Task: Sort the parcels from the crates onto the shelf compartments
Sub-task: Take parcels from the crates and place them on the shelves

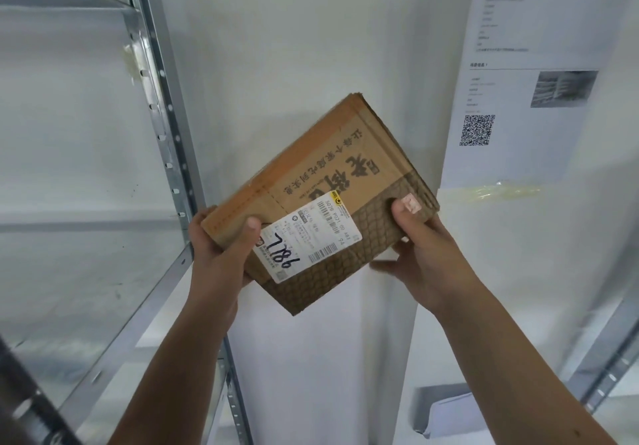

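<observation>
One parcel [345, 175] hangs in the centre of the frame, held up in front of the white wall and just right of the metal shelf [162, 109] that fills the left side. It is not in any compartment. It is a flat brown cardboard box, tilted so that one corner points to the upper right. Its left edge is plain orange-brown, its middle carries large dark printed characters, and a dark scale-like grid covers its lower right part. A white shipping label [307, 237] lies across the near face, with barcodes and handwritten dark-blue digits. A small pale sticker [411, 202] sits near the right edge.

My left grip [221, 247] clasps the box's left corner: the thumb lies on top, touching the label's corner, and the fingers are curled underneath. My right grip [425, 247] holds the right edge: the thumb presses down beside the pale sticker, and the fingers spread below, one of them showing under the box. Both bare forearms rise from the bottom of the frame.

Counted from the left: one perforated shelf upright, two hands on one parcel, one label, one sticker, one printed sheet [518, 98] taped to the wall at upper right with one QR code [477, 130], and a second metal upright [608, 375] at the lower right edge
</observation>
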